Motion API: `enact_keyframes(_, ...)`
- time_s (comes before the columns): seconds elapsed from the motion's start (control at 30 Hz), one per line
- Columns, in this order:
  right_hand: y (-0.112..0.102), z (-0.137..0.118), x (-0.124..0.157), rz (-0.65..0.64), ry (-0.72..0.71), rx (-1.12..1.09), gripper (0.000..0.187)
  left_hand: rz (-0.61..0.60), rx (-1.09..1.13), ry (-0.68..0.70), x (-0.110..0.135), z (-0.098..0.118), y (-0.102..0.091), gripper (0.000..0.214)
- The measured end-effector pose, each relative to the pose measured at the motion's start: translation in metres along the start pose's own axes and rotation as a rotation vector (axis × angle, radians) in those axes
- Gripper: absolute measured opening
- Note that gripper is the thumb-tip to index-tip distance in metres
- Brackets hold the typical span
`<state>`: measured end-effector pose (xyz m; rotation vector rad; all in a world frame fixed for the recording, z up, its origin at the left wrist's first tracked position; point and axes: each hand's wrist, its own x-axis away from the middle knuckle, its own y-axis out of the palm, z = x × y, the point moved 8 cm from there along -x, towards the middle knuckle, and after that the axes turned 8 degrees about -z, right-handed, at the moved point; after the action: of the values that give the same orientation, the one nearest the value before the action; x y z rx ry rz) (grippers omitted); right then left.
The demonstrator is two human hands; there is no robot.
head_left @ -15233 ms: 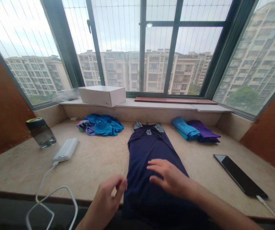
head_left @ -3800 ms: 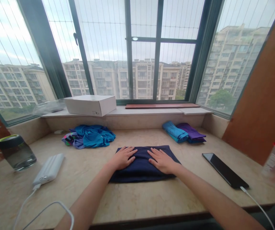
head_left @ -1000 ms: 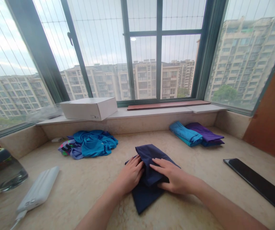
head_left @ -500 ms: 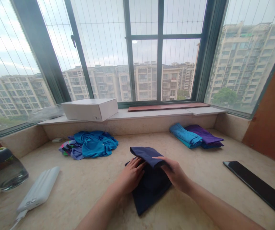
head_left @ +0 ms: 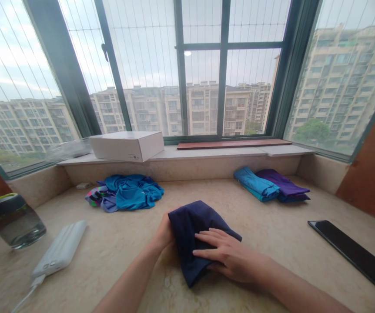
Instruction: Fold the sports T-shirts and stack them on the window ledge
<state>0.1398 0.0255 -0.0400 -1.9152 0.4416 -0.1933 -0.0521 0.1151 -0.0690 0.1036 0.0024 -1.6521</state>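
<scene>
Fingers [head_left: 207, 238] of the right hand [head_left: 231, 259] lie spread and flat on the near half of the folded navy garment [head_left: 190, 219], gripping nothing. The garment sits on the worktop [head_left: 266, 237] in front of the person. The left hand [head_left: 164, 229] touches the garment's left edge; its fingers are hidden by the cloth, so their grip cannot be told. Farther back to the left lies a crumpled blue heap of clothes [head_left: 132, 192], and to the right a folded teal piece [head_left: 255, 182] lies beside a folded purple piece [head_left: 283, 185]. A power bank [head_left: 60, 250] lies at the left and a phone [head_left: 353, 255] at the right.
</scene>
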Motion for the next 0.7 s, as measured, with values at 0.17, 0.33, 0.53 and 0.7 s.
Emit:
enact_keyframes(0.17,0.0,0.002,0.0,0.009,-0.019,-0.044,0.051,0.111,-0.081,0.016,0.002,0.026,-0.01,0.043)
enact_keyframes(0.33,-0.004,0.006,0.003,0.021,0.009,-0.015,0.068,0.136,-0.094,0.037,0.011,0.032,-0.005,0.051)
enact_keyframes(0.53,-0.001,0.013,0.001,0.034,0.036,0.025,0.066,0.033,-0.152,0.015,0.007,0.018,0.003,0.044)
enact_keyframes(0.7,-0.008,0.012,0.005,0.02,0.052,-0.023,0.065,0.069,-0.338,0.124,0.005,0.023,0.0,0.031)
